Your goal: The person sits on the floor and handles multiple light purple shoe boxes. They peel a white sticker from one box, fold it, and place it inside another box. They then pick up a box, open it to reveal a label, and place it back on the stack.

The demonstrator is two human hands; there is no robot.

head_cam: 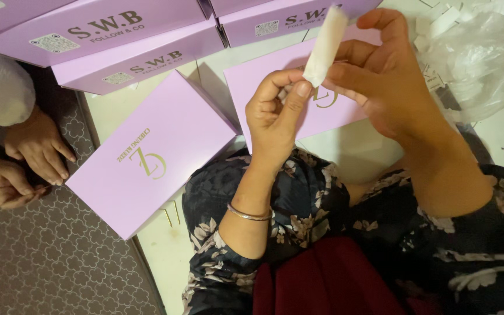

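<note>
My left hand (pixel 276 114) and my right hand (pixel 383 76) meet above a lilac box. Both pinch a narrow white paper strip (pixel 325 46) that stands upright between the fingertips. The left thumb and forefinger grip its lower end, and the right fingers hold it just above. A thin metal bangle circles my left wrist. Under the hands lies a flat lilac box (pixel 333 111) with a gold emblem. A second lilac box (pixel 150 154) lies tilted to the left.
Several stacked lilac boxes (pixel 123 41) fill the top left. A clear plastic bag (pixel 476 58) with white strips sits at the top right. Another person's hands (pixel 27 157) rest on a patterned grey mat (pixel 53 262) at the left. A white table edge (pixel 164 245) runs below.
</note>
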